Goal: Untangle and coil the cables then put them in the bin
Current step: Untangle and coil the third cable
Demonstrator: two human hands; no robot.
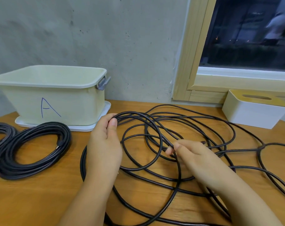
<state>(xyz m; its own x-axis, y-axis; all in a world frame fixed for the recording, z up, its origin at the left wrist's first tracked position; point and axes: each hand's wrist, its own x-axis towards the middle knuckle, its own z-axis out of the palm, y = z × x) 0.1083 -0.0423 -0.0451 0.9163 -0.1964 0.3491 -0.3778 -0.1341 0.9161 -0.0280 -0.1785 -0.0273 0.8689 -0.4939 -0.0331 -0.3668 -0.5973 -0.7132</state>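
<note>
A long dark cable [195, 126] sprawls in loose tangled loops over the right half of the wooden table [40, 201]. My left hand [104, 144] grips a bundle of several of its loops near the bin. My right hand [192, 154] pinches a single strand of the same cable between thumb and fingers, just left of a small plug end [203, 142]. A coiled black cable [32, 150] lies to the left, and part of another coil [0, 136] shows at the left edge. The cream bin [53, 95] marked "A" stands at the back left.
The bin sits on its white lid [83, 128] against a grey concrete wall. A white tissue box [252, 110] with a wooden top stands at the back right under a window frame. Cable loops run off the table's near and right edges.
</note>
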